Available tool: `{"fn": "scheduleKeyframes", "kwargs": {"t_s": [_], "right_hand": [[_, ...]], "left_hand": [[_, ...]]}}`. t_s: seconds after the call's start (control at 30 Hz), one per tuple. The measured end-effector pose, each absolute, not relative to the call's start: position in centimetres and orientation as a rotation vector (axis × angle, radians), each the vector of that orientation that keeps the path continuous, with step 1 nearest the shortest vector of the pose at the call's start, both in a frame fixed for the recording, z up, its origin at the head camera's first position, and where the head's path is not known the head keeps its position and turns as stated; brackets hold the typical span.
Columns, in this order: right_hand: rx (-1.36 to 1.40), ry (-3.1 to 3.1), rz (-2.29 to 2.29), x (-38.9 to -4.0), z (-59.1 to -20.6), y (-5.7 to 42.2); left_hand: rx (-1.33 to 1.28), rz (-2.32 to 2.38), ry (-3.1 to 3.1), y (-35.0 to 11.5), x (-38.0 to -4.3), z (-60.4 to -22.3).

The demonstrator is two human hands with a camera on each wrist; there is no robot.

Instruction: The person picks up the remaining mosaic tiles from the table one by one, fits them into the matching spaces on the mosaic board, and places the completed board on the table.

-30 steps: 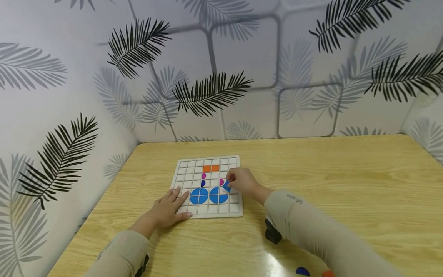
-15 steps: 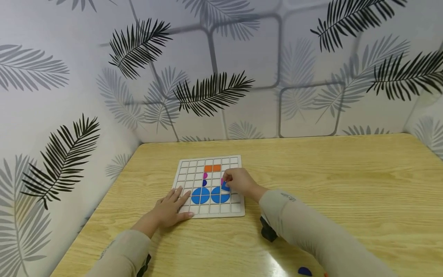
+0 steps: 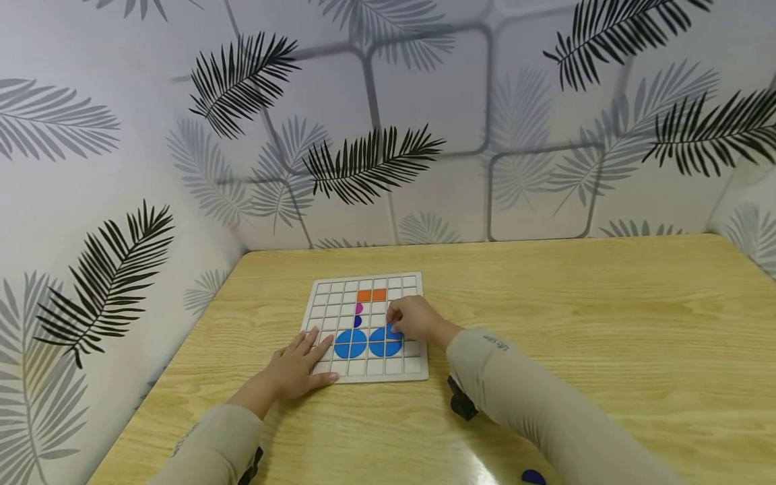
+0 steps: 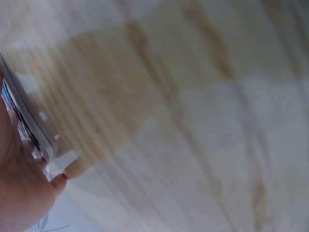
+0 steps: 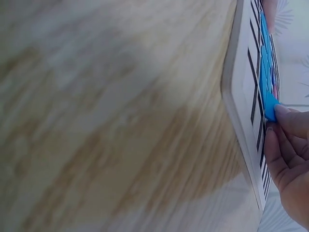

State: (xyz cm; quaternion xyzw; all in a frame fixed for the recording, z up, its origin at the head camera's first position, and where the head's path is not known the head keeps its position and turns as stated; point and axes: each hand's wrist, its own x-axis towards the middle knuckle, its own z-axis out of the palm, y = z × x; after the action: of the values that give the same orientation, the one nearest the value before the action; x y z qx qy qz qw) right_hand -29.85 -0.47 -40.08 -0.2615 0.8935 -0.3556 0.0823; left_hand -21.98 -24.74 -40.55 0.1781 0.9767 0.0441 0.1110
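A white gridded board (image 3: pixel 377 366) lies on the wooden table. My left hand (image 3: pixel 294 370) rests on its left edge, fingers spread and straight. With thumb and fingertips, my right hand (image 3: pixel 418 318) pinches a blue quarter-circle tile (image 5: pixel 271 108) at the upper right of the right-hand blue disc (image 3: pixel 378 349); in the right wrist view the tile looks slightly tilted. Beside it is another blue disc (image 3: pixel 344 337) made of quarter tiles. Above sit orange squares (image 3: pixel 364 296), a pink half-circle (image 3: pixel 360 308) and a navy half-circle (image 3: pixel 358 322). My right fingers hide cells near the tile.
A loose navy half-circle tile (image 3: pixel 533 477) lies on the table (image 3: pixel 582 323) near the bottom, beside my right sleeve (image 3: pixel 545 397). A leaf-patterned wall (image 3: pixel 436 195) stands behind the table and along its left.
My right hand has moved slightly left with the blue tile, turning it and lowering it to the right-hand disc. A pink tile there is now hidden. My left hand stays put.
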Motion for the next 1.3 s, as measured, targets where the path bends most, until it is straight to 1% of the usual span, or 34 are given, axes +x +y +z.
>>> {"fn": "scheduleKeyframes", "kwargs": {"t_s": [0.83,1.07,1.3], "right_hand": [[-0.781,2.739,-0.963,-29.2,-40.2,-1.1],[-0.833,2.724,-0.965,-29.1,-40.1,-0.7],[-0.779,2.702,-1.002,-28.5,-39.6,0.0]], "left_hand": [[0.52,0.147,2.872,-24.6,-21.7,-40.3],[0.523,0.163,2.864,-24.5,-21.7,-40.1],[0.51,0.145,2.851,-24.6,-21.8,-40.2]]}}
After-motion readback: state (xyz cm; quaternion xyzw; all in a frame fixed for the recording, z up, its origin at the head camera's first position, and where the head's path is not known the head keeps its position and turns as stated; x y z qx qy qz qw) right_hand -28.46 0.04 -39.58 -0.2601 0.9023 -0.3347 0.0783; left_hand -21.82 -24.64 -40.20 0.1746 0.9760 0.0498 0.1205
